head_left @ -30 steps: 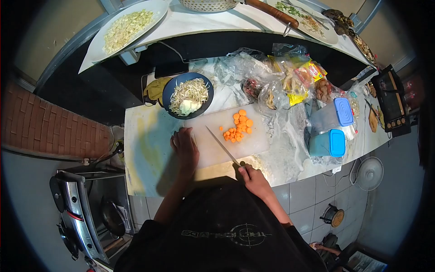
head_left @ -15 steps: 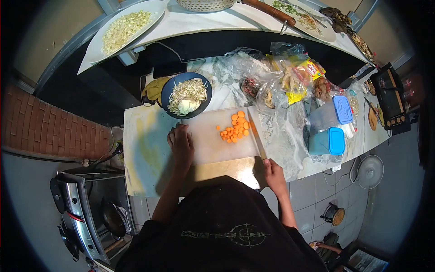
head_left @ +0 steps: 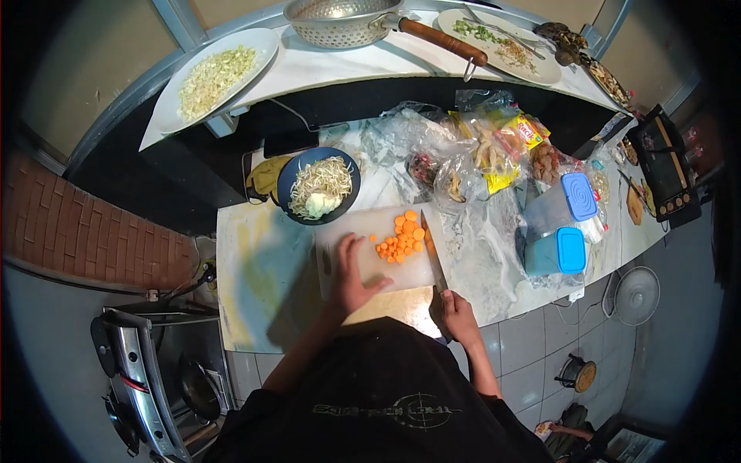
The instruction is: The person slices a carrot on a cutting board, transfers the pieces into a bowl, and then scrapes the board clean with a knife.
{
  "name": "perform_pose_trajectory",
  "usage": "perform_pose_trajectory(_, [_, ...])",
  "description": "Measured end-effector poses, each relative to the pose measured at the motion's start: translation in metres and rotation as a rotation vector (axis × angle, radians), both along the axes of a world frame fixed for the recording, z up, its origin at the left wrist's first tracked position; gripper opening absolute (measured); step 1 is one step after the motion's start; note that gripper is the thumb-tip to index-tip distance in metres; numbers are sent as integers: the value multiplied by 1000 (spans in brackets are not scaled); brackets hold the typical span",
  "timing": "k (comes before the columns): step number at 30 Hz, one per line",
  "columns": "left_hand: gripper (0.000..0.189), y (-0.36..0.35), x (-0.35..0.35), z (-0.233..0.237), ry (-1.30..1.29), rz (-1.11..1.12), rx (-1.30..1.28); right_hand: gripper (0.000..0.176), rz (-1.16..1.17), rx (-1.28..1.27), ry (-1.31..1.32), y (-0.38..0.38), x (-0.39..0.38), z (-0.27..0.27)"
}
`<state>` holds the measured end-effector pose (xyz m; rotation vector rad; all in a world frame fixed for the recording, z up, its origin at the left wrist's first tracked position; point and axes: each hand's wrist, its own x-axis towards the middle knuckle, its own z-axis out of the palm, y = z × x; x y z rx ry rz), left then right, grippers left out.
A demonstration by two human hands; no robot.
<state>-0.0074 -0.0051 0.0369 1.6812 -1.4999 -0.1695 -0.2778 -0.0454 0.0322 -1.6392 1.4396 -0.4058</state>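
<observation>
My left hand (head_left: 355,279) is over the left part of the white cutting board (head_left: 409,275), fingers apart and holding nothing. In my right hand (head_left: 459,316) is the handle of a kitchen knife (head_left: 436,261). Its blade points away from me along the board's right edge, beside the carrot slices. Sliced and chopped carrots (head_left: 399,245) lie in a loose group on the right half of the board. Just beyond the board's far left corner sits a dark blue plate (head_left: 290,171) with bean sprouts (head_left: 323,179) and a pale chopped heap on it.
Plastic bags of food (head_left: 463,166) crowd the counter's back right. Two blue-lidded containers (head_left: 572,251) stand at the right. The raised shelf carries a plate of chopped pale vegetable (head_left: 218,81) and a metal strainer (head_left: 340,29). A stove (head_left: 139,386) is at lower left; a person's arm (head_left: 573,432) shows at lower right.
My left hand has moved right from the board's left edge onto its surface, spreading its fingers. My right hand keeps the knife by the right edge. The view has tilted slightly up.
</observation>
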Motion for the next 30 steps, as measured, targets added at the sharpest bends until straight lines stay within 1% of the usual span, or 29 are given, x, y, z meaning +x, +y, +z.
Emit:
perform_pose_trajectory(1, [93, -1, -12, 7, 91, -58, 119, 54, 12, 63, 10, -2, 0, 0])
perform_pose_trajectory(2, [105, -4, -20, 10, 183, -116, 239, 54, 15, 58, 7, -4, -1, 1])
perform_pose_trajectory(3, [105, -8, -24, 9, 180, -114, 234, 54, 22, 37, 7, -7, -3, 2])
perform_pose_trajectory(6, [111, -23, -30, -3, 27, -145, 246, 54, 32, -5, 6, -16, -7, 7])
perform_pose_trajectory(8, [111, -32, -31, -8, -12, -152, 234, 50, 3, 42, 42, -26, -5, 12])
perform_pose_trajectory(10, [111, -42, -31, -12, -52, -155, 224, 49, 18, 41, 68, -32, 0, 13])
perform_pose_trajectory(13, [108, -51, -29, -16, 16, -194, 207, 48, 55, 49, 80, -30, 9, 11])
perform_pose_trajectory(15, [104, -54, -30, -18, 143, -227, 170, 47, 69, 62, 71, -24, 12, 12])
perform_pose_trajectory(17, [104, -54, -29, -18, 159, -228, 165, 47, 92, 138, 42, -22, 15, 17])
perform_pose_trajectory(19, [102, -51, -25, -15, 234, -238, 158, 48, 83, 139, 54, -22, 10, 17])
perform_pose_trajectory(20, [97, -47, -23, -13, 250, -253, 159, 48, 76, 125, 47, -24, 6, 16])
perform_pose_trajectory(21, [97, -48, -21, -13, 250, -255, 161, 49, 69, 107, 38, -28, 4, 15])
perform_pose_trajectory(22, [92, -49, -19, -12, 251, -235, 139, 50, 51, 127, 29, -31, 3, 20])
perform_pose_trajectory(23, [88, -51, -18, -12, 253, -217, 117, 50, 47, 128, 29, -33, 0, 17])
perform_pose_trajectory(24, [88, -56, -15, -11, 255, -218, 117, 51, 27, 152, 32, -36, -2, 11])
perform_pose_trajectory(26, [76, -73, -4, -11, 219, -267, 106, 52, 22, 185, 26, -39, -2, -1])
perform_pose_trajectory(29, [70, -100, 5, -17, 250, -315, 105, 54, 45, 147, 12, -34, 6, -15])
perform_pose_trajectory(30, [70, -103, 4, -16, 257, -318, 105, 54, 52, 182, 13, -29, 12, -9])
